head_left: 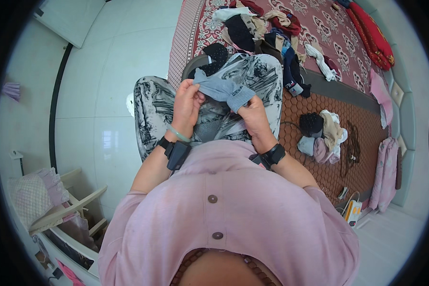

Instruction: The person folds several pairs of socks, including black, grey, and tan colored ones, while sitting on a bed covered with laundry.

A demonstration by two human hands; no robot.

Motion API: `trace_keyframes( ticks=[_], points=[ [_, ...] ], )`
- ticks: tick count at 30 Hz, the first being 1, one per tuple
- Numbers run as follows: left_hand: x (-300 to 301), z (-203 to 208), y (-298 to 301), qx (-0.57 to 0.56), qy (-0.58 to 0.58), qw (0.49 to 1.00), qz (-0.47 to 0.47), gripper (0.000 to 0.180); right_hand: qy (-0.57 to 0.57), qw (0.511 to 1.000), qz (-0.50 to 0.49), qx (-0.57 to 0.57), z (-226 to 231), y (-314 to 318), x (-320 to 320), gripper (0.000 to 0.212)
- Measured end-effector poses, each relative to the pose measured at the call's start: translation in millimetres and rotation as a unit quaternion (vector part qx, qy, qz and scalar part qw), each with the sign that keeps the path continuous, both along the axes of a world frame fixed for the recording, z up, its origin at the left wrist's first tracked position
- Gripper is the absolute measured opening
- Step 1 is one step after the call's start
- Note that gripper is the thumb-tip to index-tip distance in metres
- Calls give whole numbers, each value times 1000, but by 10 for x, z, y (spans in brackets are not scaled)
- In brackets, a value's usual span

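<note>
A light blue-grey sock is stretched between my two hands above my lap. My left hand pinches its toe end, and my right hand grips the ribbed cuff, which has dark lettering. Just beyond the sock, a black dotted sock lies over the rim of a grey-brown rounded thing between my knees. A dark navy sock lies by my right knee, next to a large heap of mixed socks.
Bundled socks lie on the brown honeycomb mat to my right, beside a dark cord. White socks rest on the red patterned bedcover. A power strip sits at the mat's near edge. A pale wooden chair stands lower left.
</note>
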State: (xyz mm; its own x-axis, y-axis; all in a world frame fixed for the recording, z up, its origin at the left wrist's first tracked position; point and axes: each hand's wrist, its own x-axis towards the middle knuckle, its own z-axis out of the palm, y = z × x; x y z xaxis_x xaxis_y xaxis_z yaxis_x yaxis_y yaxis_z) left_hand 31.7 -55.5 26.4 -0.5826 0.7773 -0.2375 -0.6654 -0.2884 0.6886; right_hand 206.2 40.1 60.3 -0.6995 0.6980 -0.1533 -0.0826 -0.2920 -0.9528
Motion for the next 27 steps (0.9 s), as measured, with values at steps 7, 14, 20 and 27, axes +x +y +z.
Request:
trace_keyframes(
  ticks=[7,14,20,27],
  points=[
    [6,1,23,-19,-3,1000,23,3,8,996,-79,29,182,-41,52,32],
    [15,-20,19,-8,-20,1000,2,2,62,995,-78,-28,214,-8,125,28],
    [1,-17,-2,-17,-30,999,-12,3,46,996,-70,-25,182,0,141,24],
    [-31,-13,4,-6,-44,999,-8,3,20,997,-53,43,283,39,201,22]
  ],
)
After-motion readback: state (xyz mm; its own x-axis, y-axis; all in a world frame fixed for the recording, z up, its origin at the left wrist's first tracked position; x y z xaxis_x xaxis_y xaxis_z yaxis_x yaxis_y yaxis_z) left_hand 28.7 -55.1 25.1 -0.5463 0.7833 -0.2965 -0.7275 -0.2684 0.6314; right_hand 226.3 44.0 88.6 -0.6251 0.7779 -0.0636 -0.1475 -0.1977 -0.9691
